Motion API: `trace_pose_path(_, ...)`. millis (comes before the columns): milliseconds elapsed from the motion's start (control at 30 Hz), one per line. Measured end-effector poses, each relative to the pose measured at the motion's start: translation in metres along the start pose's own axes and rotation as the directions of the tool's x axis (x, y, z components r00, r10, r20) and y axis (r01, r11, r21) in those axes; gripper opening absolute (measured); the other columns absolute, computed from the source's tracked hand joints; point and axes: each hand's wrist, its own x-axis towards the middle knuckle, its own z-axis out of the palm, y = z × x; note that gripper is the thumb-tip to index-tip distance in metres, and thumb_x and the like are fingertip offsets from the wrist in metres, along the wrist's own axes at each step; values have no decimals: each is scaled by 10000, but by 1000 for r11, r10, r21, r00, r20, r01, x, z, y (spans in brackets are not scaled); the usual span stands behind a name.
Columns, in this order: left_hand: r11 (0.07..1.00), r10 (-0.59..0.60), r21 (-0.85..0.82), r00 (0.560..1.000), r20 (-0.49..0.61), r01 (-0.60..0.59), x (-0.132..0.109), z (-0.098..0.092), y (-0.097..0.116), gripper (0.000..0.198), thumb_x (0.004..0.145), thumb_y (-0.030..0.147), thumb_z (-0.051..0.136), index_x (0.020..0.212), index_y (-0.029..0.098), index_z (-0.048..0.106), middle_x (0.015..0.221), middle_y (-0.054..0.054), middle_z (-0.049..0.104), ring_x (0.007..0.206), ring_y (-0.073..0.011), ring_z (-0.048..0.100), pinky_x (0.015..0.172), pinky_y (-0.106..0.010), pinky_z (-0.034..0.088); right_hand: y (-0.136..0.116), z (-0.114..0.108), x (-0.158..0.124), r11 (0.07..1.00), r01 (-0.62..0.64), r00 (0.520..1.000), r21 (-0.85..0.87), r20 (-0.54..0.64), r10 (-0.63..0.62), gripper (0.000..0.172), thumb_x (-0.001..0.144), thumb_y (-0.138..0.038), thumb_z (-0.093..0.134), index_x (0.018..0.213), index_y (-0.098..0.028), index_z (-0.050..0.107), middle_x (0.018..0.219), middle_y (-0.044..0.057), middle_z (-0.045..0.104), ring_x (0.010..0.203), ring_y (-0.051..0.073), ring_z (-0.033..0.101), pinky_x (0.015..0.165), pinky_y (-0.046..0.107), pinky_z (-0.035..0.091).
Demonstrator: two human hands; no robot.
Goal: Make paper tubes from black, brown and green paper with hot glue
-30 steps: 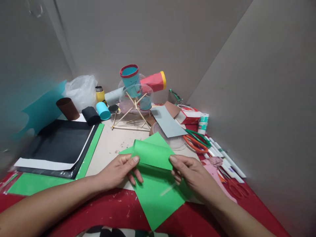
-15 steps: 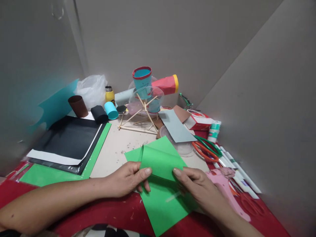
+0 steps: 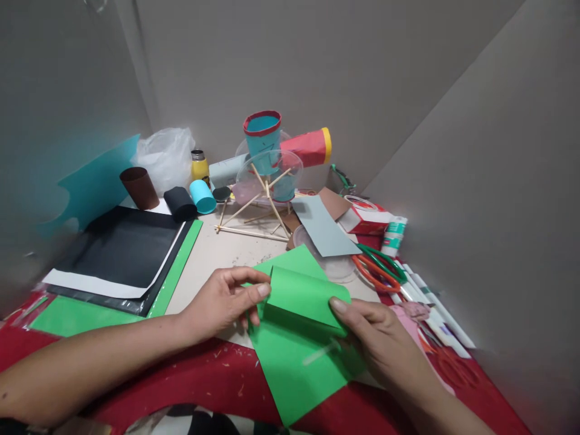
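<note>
A piece of green paper [image 3: 306,296], curled over into a loose roll, is held just above a flat green sheet [image 3: 294,386]. My right hand [image 3: 378,332] grips the roll's right end, thumb on top and the other fingers mostly hidden beneath. At the left end, my left hand [image 3: 229,302] has its thumb and index fingertips close together on the paper's edge, the remaining fingers loosely curled. A short whitish translucent strip [image 3: 321,352] shows on the flat sheet below the roll.
Behind stands a wooden-stick frame [image 3: 254,232] beside a blue paper cup [image 3: 263,145]. Black sheets [image 3: 122,248] and short paper tubes [image 3: 139,188] lie left. To the right are a grey card [image 3: 324,226], orange-handled scissors [image 3: 374,275], a glue stick [image 3: 394,235] and white tubes [image 3: 437,308].
My left hand has slid left to the roll's end, with its grip loosened to the fingertips. The roll and my right hand have shifted slightly right.
</note>
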Motion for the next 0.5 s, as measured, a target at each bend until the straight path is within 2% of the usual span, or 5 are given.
trace_pose_path(133,993,-92,-54,972,217,106,-1,5,-8,413,767,501,713,964,149,624,615,-9,670,498,-139,657,401,-172,436,1,2,-1,998,58,998,-39,32,-57,588,837,-648,546,488,-212,364,499,-34,317,490,115,287,444,259,229)
trace_pose_path(200,988,-105,-78,956,275,131,-1,7,-12,393,770,501,712,922,149,625,639,-8,671,536,-154,686,399,-171,449,-1,3,-1,993,104,993,-59,56,-101,600,846,-655,522,490,-213,327,504,-38,276,490,114,265,439,259,225)
trace_pose_path(300,979,-138,-111,953,271,173,1,8,-17,417,760,535,707,839,139,606,553,-9,650,528,-163,686,400,-169,455,-7,6,0,982,172,983,-75,77,-167,592,861,-630,520,494,-206,331,531,-38,277,494,112,276,456,253,266)
trace_pose_path(433,972,-162,-134,966,201,191,4,7,-19,426,763,550,698,775,146,565,508,-26,656,465,-141,650,399,-164,446,-11,6,2,974,216,972,-67,111,-208,504,868,-581,543,546,-193,538,592,-7,441,572,145,413,522,252,362)
trace_pose_path(500,972,-163,-147,974,156,186,5,6,-19,435,753,557,706,763,155,542,508,-21,658,431,-132,630,386,-163,438,-11,5,2,971,227,971,-75,99,-219,465,846,-569,584,569,-195,584,613,1,471,610,159,450,551,255,390)
